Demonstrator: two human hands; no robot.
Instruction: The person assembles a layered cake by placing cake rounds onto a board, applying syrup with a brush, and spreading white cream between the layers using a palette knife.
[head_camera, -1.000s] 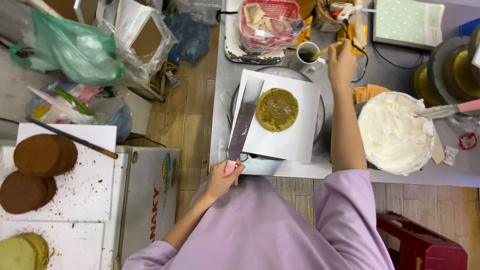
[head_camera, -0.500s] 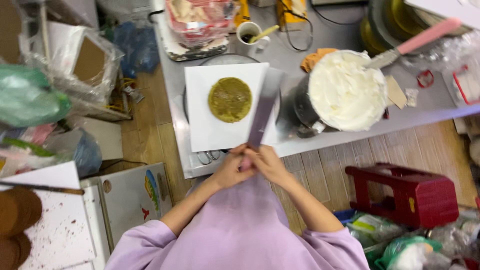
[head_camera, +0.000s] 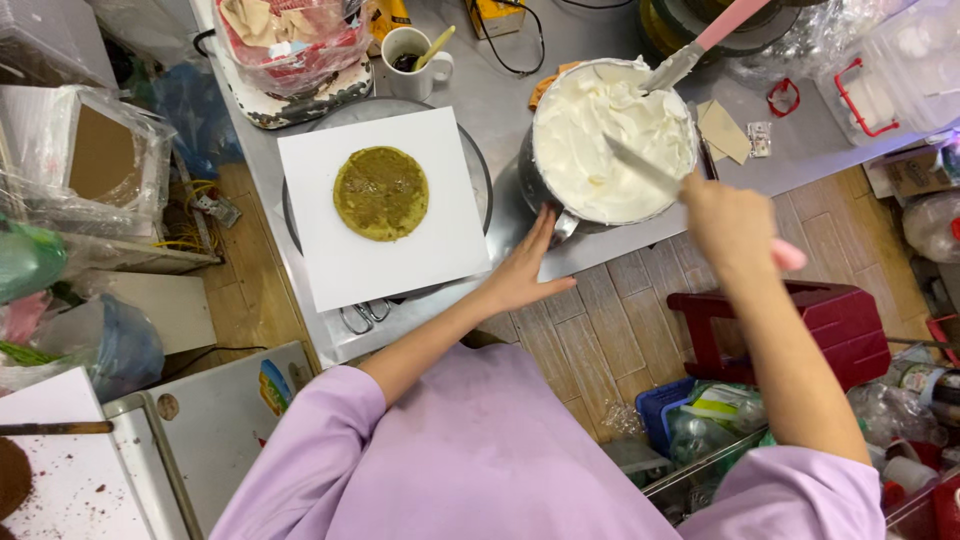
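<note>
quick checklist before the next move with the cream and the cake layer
1. Right hand grips the pink-handled spatula: ok.
2. Blade tip reaches the white cream in the metal bowl: ok.
3. Left hand steadies the bowl's side: ok, fingers touch it.
4. Green-brown cake layer lies flat on the white board, roughly centred: ok.
5. Board sits squarely on the round turntable: cannot tell, mostly hidden.
6. Second spatula rests in the cream at the far rim, away from the blade: ok.

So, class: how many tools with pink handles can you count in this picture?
2: one spatula resting in the bowl of cream, far side; one palette knife held by the right hand. Others may be hidden.
</note>
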